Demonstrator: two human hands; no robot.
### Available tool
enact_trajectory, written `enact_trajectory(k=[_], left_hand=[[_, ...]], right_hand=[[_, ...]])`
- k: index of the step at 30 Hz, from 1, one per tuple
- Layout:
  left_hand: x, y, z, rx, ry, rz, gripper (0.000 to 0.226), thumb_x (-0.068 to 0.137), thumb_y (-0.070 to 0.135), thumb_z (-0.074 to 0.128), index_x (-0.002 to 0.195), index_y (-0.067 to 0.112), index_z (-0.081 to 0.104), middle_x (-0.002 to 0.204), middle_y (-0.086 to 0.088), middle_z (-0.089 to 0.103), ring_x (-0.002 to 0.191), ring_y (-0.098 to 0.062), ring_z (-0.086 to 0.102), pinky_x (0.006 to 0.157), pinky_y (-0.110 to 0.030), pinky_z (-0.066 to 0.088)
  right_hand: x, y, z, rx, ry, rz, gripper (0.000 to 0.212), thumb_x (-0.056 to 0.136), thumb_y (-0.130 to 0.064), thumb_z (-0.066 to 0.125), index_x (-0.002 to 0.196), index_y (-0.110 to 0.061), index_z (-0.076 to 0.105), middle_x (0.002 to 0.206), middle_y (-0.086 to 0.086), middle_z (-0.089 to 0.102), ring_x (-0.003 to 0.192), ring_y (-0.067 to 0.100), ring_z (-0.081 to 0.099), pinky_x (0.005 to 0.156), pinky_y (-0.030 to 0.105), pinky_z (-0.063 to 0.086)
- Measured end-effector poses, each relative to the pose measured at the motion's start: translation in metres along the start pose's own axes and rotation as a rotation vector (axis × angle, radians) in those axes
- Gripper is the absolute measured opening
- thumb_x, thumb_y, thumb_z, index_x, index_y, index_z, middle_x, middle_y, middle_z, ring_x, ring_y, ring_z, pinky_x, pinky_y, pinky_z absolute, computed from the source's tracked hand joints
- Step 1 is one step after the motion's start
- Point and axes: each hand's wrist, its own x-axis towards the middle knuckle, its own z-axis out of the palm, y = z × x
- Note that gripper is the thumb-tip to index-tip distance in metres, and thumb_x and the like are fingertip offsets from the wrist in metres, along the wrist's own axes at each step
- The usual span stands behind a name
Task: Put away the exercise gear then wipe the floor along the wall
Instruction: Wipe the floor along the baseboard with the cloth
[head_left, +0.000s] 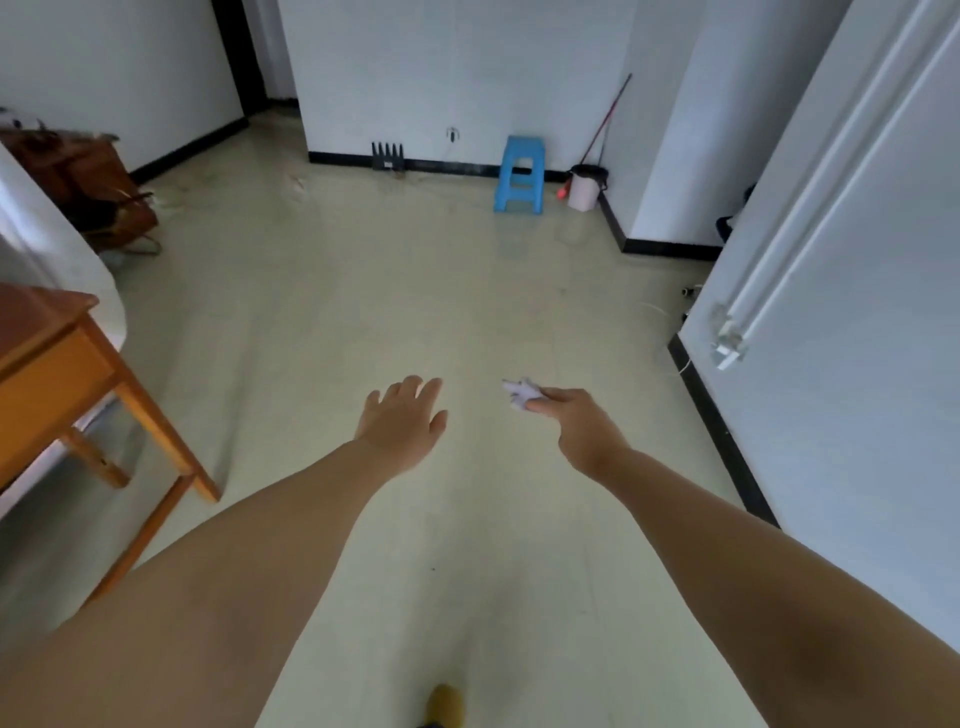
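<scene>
Both my arms reach forward over the pale floor (363, 312). My left hand (402, 421) is held out flat with relaxed fingers and holds nothing. To its right, my right hand (579, 426) pinches a small crumpled white tissue (519, 393) at its fingertips. Along the far wall stand a mop (605, 122) leaning in the corner and a pinkish bucket (586, 188) below it. No exercise gear is plainly visible.
A blue plastic stool (521, 174) stands by the far wall, with a black router (388, 156) left of it. A wooden table (78, 384) is at the left, a brown bag (88, 182) behind it. A white door (841, 312) and cables (685, 332) line the right wall.
</scene>
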Motion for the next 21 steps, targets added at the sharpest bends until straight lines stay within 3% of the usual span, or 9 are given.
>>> enact_trajectory(k=[2, 4, 8, 12, 17, 21], left_hand=[[0.044, -0.022, -0.004, -0.004, -0.024, -0.007, 0.051, 0.1, 0.039, 0.029, 0.147, 0.02, 0.023, 0.148, -0.007, 0.032, 0.133, -0.025, 0.036, 0.11, -0.042, 0.028], [0.088, -0.046, -0.01, 0.022, -0.013, -0.009, 0.051, 0.1, 0.039, 0.03, 0.147, 0.02, 0.023, 0.148, -0.006, 0.033, 0.133, -0.025, 0.037, 0.11, -0.041, 0.028], [0.179, -0.099, -0.026, -0.004, 0.022, -0.085, 0.052, 0.099, 0.04, 0.031, 0.147, 0.021, 0.024, 0.147, -0.006, 0.033, 0.132, -0.026, 0.037, 0.109, -0.041, 0.028], [0.283, -0.142, -0.029, 0.023, 0.011, -0.121, 0.052, 0.099, 0.041, 0.03, 0.147, 0.021, 0.022, 0.148, -0.007, 0.033, 0.133, -0.026, 0.037, 0.109, -0.043, 0.028], [0.436, -0.175, -0.028, 0.038, 0.024, -0.044, 0.051, 0.099, 0.039, 0.032, 0.147, 0.02, 0.024, 0.146, -0.007, 0.035, 0.131, -0.026, 0.039, 0.108, -0.042, 0.03], [0.57, -0.188, -0.038, 0.076, 0.011, 0.042, 0.051, 0.099, 0.039, 0.032, 0.146, 0.019, 0.026, 0.146, -0.008, 0.037, 0.129, -0.026, 0.041, 0.105, -0.041, 0.032]], right_hand=[[0.051, 0.014, 0.001, 0.041, -0.005, 0.067, 0.078, 0.074, -0.006, 0.021, 0.13, -0.057, 0.039, 0.14, -0.025, 0.046, 0.136, 0.01, 0.038, 0.112, 0.039, 0.035], [0.102, 0.025, 0.0, 0.06, -0.016, 0.088, 0.08, 0.078, -0.001, 0.025, 0.131, -0.06, 0.037, 0.138, -0.026, 0.048, 0.135, 0.008, 0.039, 0.112, 0.039, 0.035], [0.21, 0.039, -0.001, 0.118, -0.028, 0.013, 0.092, 0.063, 0.01, 0.027, 0.13, -0.05, 0.045, 0.142, -0.019, 0.047, 0.134, 0.003, 0.041, 0.11, 0.036, 0.039], [0.318, 0.063, 0.008, 0.039, -0.076, -0.108, 0.1, 0.063, 0.016, 0.028, 0.137, -0.051, 0.034, 0.136, -0.028, 0.05, 0.131, 0.014, 0.046, 0.106, 0.039, 0.043], [0.461, 0.131, 0.017, 0.015, 0.044, -0.047, 0.096, 0.065, 0.018, 0.03, 0.134, -0.048, 0.039, 0.142, -0.018, 0.047, 0.131, 0.021, 0.045, 0.105, 0.043, 0.042], [0.543, 0.194, -0.003, 0.044, 0.186, 0.084, 0.093, 0.067, 0.026, 0.036, 0.129, -0.042, 0.052, 0.139, -0.015, 0.051, 0.131, 0.01, 0.047, 0.108, 0.039, 0.042]])
